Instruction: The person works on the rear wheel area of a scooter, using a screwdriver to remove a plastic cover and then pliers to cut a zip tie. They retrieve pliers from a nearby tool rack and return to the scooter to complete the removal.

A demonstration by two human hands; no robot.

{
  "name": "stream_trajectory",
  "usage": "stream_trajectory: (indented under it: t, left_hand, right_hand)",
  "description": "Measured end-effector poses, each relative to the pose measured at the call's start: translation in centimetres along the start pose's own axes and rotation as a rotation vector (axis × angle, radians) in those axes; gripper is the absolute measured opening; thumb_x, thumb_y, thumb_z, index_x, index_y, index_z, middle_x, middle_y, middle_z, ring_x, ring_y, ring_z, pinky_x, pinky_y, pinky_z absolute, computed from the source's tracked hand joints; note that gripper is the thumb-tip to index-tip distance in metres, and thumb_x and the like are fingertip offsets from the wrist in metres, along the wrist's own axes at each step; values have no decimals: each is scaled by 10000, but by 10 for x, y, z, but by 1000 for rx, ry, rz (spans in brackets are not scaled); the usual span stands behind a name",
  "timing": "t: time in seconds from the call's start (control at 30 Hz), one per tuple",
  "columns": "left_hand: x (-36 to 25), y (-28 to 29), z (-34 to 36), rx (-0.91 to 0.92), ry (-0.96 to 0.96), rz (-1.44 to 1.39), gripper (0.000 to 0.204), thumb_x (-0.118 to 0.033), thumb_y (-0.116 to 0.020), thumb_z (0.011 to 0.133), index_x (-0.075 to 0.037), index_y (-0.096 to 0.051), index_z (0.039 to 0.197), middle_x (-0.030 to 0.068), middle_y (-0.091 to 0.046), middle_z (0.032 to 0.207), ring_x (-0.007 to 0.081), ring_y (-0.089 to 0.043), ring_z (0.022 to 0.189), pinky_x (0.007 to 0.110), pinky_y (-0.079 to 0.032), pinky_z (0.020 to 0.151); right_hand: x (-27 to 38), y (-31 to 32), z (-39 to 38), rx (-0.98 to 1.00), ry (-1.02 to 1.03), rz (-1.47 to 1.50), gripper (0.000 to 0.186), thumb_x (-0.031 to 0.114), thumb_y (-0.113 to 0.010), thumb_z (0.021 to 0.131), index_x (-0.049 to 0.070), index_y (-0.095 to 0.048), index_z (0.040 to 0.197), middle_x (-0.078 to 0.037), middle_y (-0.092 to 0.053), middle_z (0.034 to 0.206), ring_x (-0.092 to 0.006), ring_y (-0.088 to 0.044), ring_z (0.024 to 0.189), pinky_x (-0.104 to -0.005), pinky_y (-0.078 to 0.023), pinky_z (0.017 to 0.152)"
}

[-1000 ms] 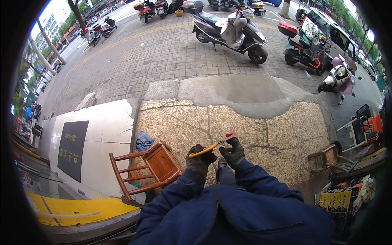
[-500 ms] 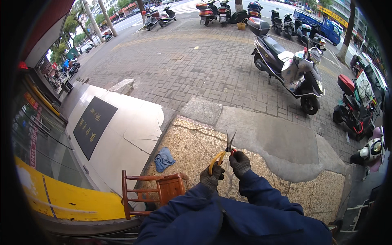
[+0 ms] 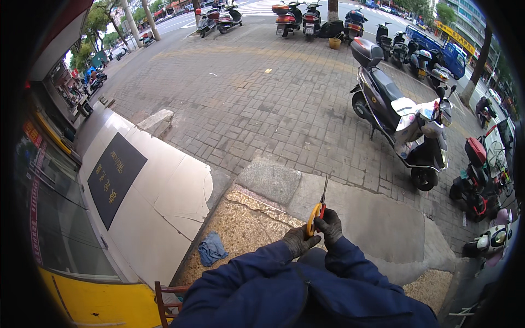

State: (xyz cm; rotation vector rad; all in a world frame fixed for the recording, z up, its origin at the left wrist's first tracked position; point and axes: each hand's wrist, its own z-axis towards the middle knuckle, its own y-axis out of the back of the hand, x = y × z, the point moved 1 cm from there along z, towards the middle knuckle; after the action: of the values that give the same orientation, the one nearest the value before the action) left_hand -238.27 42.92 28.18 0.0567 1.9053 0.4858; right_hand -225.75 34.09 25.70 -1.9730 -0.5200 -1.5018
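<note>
In front of my body, a pair of scissors (image 3: 316,210) stands with its blades pointing up and away, pressed nearly together. One handle is yellow and the other red. My left hand (image 3: 298,241), in a dark work glove, is closed at the bottom of the yellow handle. Gloved the same way, my right hand (image 3: 330,225) grips the red handle, its fingers curled beside the left hand. Parts of both handles are hidden by the gloves. A blue-grey cloth (image 3: 212,250) lies crumpled on the speckled stone slab to the left of my hands.
A wooden chair (image 3: 160,300) shows partly by my left sleeve. Beyond the cloth are pale tiles with a dark doormat (image 3: 116,177). A grey scooter (image 3: 391,101) stands on the paving ahead right, with more scooters behind and a red-boxed one (image 3: 477,164) at far right.
The scissor blades, spread before, have come together. My hands have moved closer to each other and slightly right in the picture. The view has shifted, and less of the chair shows.
</note>
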Motion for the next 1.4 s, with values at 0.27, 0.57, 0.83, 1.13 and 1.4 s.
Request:
stream_trajectory:
  t: [0.27,0.57,0.83,1.13,1.4]
  left_hand:
    - [62,107,169,-145,218,-124,387,-232,-658,873,-16,-566,1181,122,-645,1032,178,-606,925,313,-506,801]
    - [49,221,324,-387,239,-513,281,-114,-612,891,0,-564,1143,61,-629,866,102,-551,699,252,-486,640]
    - [60,309,518,-265,226,-502,360,-241,-593,915,17,-520,1155,105,-620,851,137,-582,637,275,-531,554]
    - [46,433,793,-69,219,-324,290,-160,-579,917,-2,-522,1154,115,-608,838,134,-553,619,254,-480,523]
    - [14,458,1023,89,109,-226,297,-182,-598,907,-8,-545,1142,105,-628,849,130,-567,637,270,-495,554]
  right_hand:
    - [-17,22,227,-50,-245,9,562,207,-826,703,-8,-500,1107,-73,-608,779,-136,-559,565,-279,-455,460]
    - [46,23,458,49,-233,-293,558,291,-816,712,-40,-550,1073,-126,-641,937,-176,-604,821,-312,-497,742]
    - [29,82,621,-196,-171,-574,530,394,-784,718,-32,-585,962,-148,-644,800,-187,-598,695,-324,-481,635]
    - [-15,144,767,-662,-627,-242,429,332,-698,799,-14,-608,1035,-173,-655,768,-240,-639,612,-358,-498,498]
    - [-36,203,910,-813,-504,-203,427,334,-690,815,-21,-606,1036,-149,-656,758,-221,-632,566,-335,-514,476]
